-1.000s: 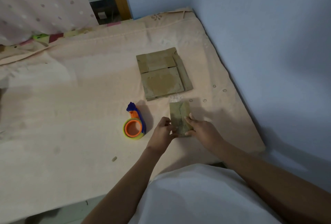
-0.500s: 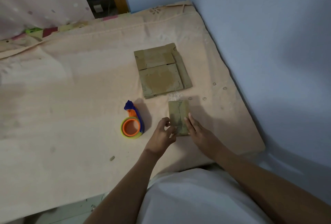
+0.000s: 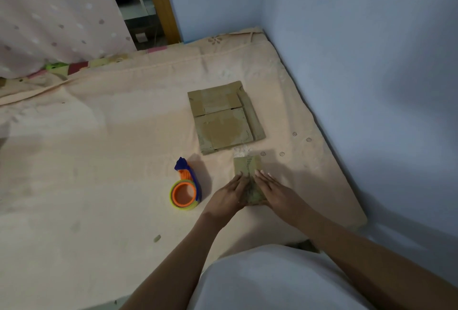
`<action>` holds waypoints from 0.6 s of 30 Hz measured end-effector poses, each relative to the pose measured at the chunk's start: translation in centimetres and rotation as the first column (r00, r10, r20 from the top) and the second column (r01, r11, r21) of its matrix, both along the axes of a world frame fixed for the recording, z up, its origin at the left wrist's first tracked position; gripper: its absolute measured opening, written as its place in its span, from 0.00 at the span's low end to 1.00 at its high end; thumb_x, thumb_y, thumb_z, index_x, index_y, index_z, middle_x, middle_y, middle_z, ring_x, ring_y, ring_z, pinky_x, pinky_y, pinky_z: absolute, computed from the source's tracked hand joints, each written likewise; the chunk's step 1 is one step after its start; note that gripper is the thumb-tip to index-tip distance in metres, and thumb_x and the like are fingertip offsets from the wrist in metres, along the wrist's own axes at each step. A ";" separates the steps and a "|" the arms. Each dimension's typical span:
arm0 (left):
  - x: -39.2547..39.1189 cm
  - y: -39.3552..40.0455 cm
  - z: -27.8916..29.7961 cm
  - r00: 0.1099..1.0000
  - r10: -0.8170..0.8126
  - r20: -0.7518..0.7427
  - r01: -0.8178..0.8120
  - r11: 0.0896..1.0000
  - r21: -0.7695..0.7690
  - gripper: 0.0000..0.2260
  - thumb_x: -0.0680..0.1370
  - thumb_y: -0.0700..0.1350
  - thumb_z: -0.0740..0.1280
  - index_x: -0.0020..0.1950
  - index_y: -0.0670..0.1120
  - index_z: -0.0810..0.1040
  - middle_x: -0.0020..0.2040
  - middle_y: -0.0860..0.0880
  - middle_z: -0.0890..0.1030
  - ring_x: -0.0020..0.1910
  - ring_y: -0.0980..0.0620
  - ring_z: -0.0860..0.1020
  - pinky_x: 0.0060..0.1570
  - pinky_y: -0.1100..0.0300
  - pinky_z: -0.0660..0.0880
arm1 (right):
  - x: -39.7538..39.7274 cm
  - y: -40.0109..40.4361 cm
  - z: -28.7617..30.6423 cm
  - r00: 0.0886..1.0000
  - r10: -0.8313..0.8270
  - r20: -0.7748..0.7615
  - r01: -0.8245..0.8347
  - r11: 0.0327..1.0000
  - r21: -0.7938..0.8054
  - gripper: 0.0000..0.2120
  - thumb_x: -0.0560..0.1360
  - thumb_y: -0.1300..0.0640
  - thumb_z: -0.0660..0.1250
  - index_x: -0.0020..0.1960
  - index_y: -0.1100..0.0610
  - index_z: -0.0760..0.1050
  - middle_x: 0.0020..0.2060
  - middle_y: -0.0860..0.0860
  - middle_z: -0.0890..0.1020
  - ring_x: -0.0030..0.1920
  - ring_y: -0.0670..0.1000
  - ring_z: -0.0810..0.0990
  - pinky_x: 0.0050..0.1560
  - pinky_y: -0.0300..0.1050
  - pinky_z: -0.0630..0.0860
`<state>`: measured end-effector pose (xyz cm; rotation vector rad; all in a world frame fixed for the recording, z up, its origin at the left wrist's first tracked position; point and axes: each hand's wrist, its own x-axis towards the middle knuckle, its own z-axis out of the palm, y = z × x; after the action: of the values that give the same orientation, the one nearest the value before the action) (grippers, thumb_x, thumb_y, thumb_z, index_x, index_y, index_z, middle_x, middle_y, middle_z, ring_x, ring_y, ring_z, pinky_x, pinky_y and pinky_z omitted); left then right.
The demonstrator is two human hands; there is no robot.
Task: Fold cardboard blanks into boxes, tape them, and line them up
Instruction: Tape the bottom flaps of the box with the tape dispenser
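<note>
A small folded cardboard box [image 3: 248, 167] lies on the peach bedsheet [image 3: 99, 161], with a strip of clear tape sticking out at its far end. My left hand [image 3: 229, 194] lies flat against its left side with straight fingers. My right hand [image 3: 273, 192] presses flat on its right side, fingers extended. A stack of flat cardboard blanks [image 3: 224, 116] lies just beyond the box. A tape dispenser [image 3: 185, 189] with an orange core and blue handle sits to the left of my left hand.
A blue wall [image 3: 371, 86] runs along the bed's right edge and behind it. A dotted pink curtain [image 3: 54, 12] hangs at the back left beside a wooden door frame [image 3: 161, 2]. A small scrap [image 3: 157, 238] lies on the sheet near me.
Both hands have flattened from a curled pinch to straight fingers lying along the box's sides. The box stays in the same place on the sheet.
</note>
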<state>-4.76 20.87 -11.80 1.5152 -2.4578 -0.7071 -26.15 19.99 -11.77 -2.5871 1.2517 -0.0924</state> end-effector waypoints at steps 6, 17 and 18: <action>0.4 -0.1 -1.1 0.995 -0.093 0.025 0.093 0.995 -0.028 0.31 0.80 0.43 0.67 0.79 0.41 0.57 0.80 0.45 0.55 0.77 0.52 0.44 0.76 0.59 0.47 | -0.8 0.0 -1.5 0.997 0.060 0.054 -0.059 0.998 -0.016 0.38 0.70 0.77 0.54 0.79 0.67 0.54 0.79 0.61 0.54 0.79 0.58 0.50 0.78 0.50 0.50; 0.3 -0.6 -0.9 0.996 -0.084 0.022 0.083 0.994 0.067 0.31 0.81 0.44 0.66 0.80 0.43 0.55 0.81 0.48 0.53 0.77 0.56 0.42 0.75 0.64 0.47 | -0.4 -0.6 -0.6 0.995 -0.030 0.097 0.018 0.993 0.120 0.31 0.78 0.64 0.67 0.79 0.63 0.60 0.79 0.57 0.59 0.78 0.54 0.53 0.74 0.45 0.56; 0.4 -0.7 -0.8 0.996 -0.086 0.018 0.084 0.993 0.086 0.31 0.81 0.43 0.66 0.80 0.43 0.55 0.81 0.49 0.53 0.77 0.56 0.42 0.75 0.64 0.47 | -0.3 -0.6 -0.6 0.995 -0.035 0.095 0.021 0.989 0.149 0.31 0.80 0.64 0.64 0.80 0.62 0.57 0.80 0.56 0.55 0.79 0.52 0.49 0.75 0.43 0.54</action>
<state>-4.39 20.15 -12.58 1.4613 -2.5518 -0.8258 -26.49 19.38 -12.40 -2.4095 1.2122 -0.1251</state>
